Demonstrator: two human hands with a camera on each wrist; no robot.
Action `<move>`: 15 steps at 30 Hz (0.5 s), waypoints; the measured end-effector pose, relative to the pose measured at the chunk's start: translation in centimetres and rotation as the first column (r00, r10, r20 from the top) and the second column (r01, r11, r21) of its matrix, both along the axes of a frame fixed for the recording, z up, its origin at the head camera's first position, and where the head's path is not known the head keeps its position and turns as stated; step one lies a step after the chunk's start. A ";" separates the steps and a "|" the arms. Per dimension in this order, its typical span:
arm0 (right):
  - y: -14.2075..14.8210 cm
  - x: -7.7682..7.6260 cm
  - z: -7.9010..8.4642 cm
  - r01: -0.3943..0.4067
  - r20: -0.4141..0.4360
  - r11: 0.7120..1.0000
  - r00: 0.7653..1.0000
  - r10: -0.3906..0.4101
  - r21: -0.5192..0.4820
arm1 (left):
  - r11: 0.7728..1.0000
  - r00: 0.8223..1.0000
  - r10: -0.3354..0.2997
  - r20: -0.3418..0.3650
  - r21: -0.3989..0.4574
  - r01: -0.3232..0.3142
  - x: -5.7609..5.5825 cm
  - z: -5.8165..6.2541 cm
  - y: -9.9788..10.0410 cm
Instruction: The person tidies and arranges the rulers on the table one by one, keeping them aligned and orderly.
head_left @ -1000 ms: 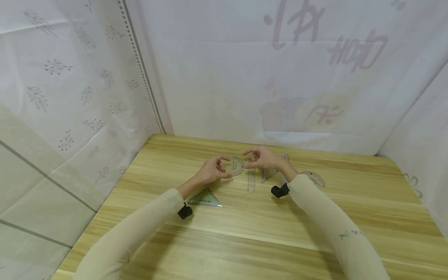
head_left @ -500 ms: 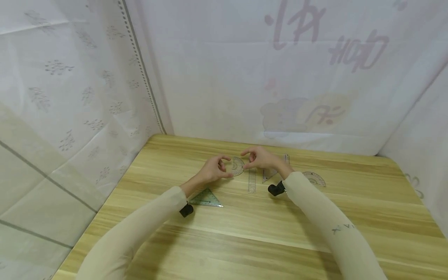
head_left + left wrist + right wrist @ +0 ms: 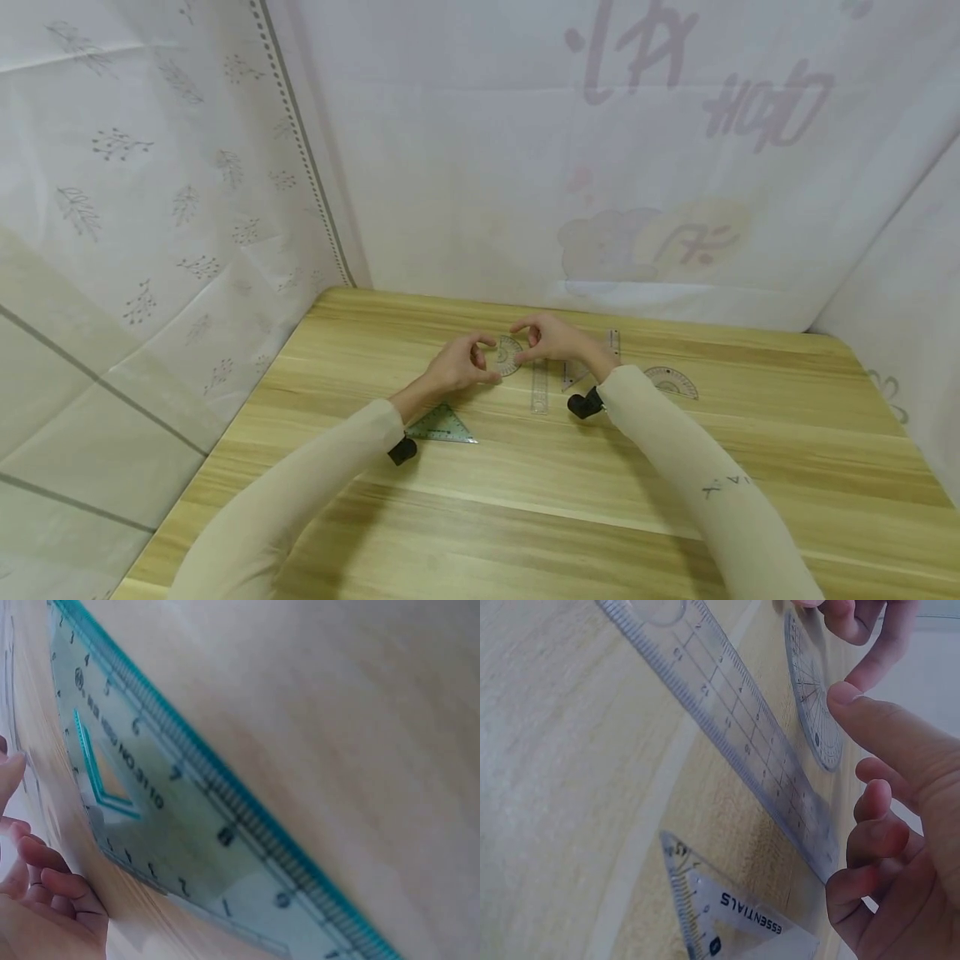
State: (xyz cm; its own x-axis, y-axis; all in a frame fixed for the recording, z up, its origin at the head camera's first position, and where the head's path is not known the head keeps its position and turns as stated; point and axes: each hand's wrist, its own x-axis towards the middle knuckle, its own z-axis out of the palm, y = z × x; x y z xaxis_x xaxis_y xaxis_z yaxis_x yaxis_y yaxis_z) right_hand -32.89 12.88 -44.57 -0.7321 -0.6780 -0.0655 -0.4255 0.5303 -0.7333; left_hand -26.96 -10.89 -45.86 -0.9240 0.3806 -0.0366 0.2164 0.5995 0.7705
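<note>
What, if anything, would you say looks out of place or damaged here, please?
Nothing stands out: the ruler, green triangle and protractor by the right hand show no visible damage. That hand partly hides the clear triangle.

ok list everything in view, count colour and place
table: 1, yellowish, underneath
cloth: count unclear, pale, around table
left set square: 1, green, left side
ruler: 1, clear, middle
left protractor: 1, clear, left of ruler
right set square: 1, clear, right of ruler
strip: 1, clear, right of ruler, partly hidden
right protractor: 1, clear, rightmost tool
cameras: 2, black, wrists
sleeves: 2, cream, arms
left hand: 1, bare, beside left protractor
right hand: 1, bare, opposite left hand
</note>
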 end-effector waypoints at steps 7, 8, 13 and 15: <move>-0.2 -0.1 -0.1 0.003 0.005 1.000 1.000 -0.004 0.017 | 0.997 1.000 0.015 -0.020 -0.078 -0.016 -0.1 -0.1 0.2; -0.2 -0.2 -0.1 0.004 0.005 1.000 1.000 -0.005 0.019 | 0.996 1.000 0.017 -0.024 -0.085 -0.019 -0.1 -0.2 0.2; -0.4 -0.3 -0.3 0.020 0.012 0.999 1.000 -0.020 0.027 | 0.993 0.999 0.023 -0.040 -0.112 -0.028 -0.1 -0.3 0.4; -0.5 -0.4 -0.4 0.024 0.015 0.999 1.000 -0.024 0.030 | 0.993 0.999 0.023 -0.042 -0.114 -0.028 -0.1 -0.3 0.4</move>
State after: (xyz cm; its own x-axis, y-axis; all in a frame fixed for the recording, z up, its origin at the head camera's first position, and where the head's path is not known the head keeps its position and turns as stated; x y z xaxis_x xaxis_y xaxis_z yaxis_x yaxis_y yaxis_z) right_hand -33.26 12.34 -44.92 -0.7471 -0.6577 -0.0963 -0.4013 0.5618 -0.7234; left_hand -27.03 -10.45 -46.17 -0.9350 0.3522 -0.0411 0.2292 0.6890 0.6876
